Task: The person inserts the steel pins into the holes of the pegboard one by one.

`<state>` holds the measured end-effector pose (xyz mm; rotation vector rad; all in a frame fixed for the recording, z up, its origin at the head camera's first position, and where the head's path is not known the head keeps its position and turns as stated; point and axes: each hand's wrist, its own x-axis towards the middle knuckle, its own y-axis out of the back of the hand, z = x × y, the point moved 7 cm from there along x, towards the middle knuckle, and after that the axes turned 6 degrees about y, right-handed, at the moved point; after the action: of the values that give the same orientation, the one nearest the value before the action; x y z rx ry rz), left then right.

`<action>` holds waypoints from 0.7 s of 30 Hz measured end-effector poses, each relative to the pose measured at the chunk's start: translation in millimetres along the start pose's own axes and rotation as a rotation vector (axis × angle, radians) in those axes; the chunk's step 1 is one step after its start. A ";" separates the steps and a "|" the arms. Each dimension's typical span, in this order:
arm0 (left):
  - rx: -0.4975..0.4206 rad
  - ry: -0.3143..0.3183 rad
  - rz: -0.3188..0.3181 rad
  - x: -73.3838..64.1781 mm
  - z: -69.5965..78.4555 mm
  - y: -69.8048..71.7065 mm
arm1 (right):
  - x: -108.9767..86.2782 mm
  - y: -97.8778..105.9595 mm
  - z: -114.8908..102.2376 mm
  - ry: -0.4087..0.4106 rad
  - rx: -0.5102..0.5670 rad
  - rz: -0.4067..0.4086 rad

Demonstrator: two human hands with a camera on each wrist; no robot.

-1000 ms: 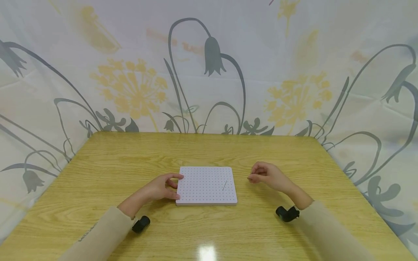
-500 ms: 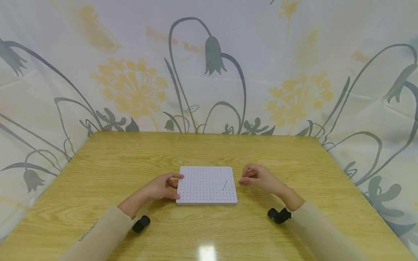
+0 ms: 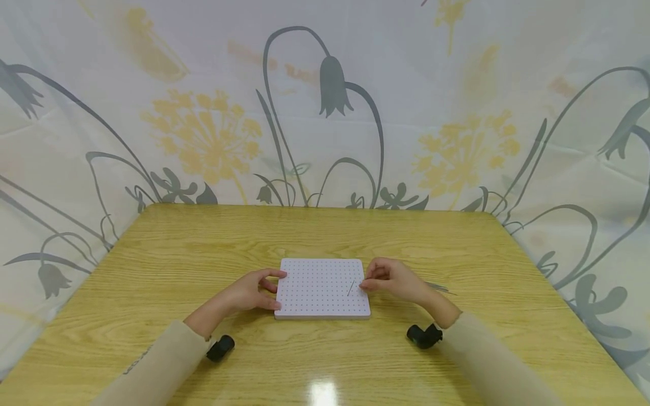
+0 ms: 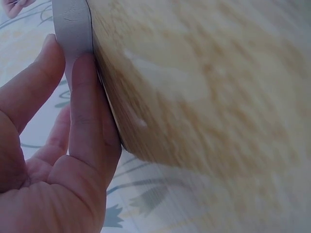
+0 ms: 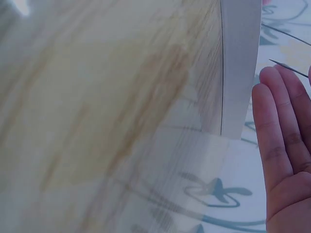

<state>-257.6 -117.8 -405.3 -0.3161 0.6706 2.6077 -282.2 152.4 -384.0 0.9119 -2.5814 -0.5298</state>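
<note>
A white pegboard (image 3: 320, 290) with rows of small holes lies flat on the table. My left hand (image 3: 254, 290) holds its left edge, index finger and thumb spread apart there; the left wrist view shows fingers (image 4: 85, 107) against the side of the board (image 4: 73, 24). One thin metal needle (image 3: 351, 288) stands in the right part of the board. Over the right edge, my right hand (image 3: 393, 279) pinches another needle; its pointed end (image 5: 286, 67) shows in the right wrist view, near the standing needle (image 5: 286, 34). The other end is hidden by the hand.
Several more thin needles (image 3: 439, 287) lie in a small bunch on the wooden table (image 3: 233, 231), right behind the right wrist. A black wrist camera (image 3: 424, 336) sits under each forearm. Flower-patterned cloth (image 3: 325, 141) surrounds the table's back and sides.
My right hand has moved left from the bare table to the board's right edge, uncovering the bunch of needles behind it. The left hand and the board have stayed put.
</note>
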 end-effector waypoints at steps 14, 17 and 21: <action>-0.014 -0.002 -0.002 1.4 -2.7 0.5 | 6.3 -9.9 -6.6 0.002 -0.049 -0.048; -0.006 0.002 0.006 2.4 -3.3 0.6 | 7.3 -10.4 -6.8 0.007 -0.055 -0.050; -0.010 0.001 0.001 2.5 -2.8 0.5 | 9.3 -12.6 -5.0 0.021 -0.049 -0.064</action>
<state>-259.7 -118.7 -408.2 -0.3205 0.6585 2.6130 -280.2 136.0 -383.5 0.9809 -2.5156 -0.5955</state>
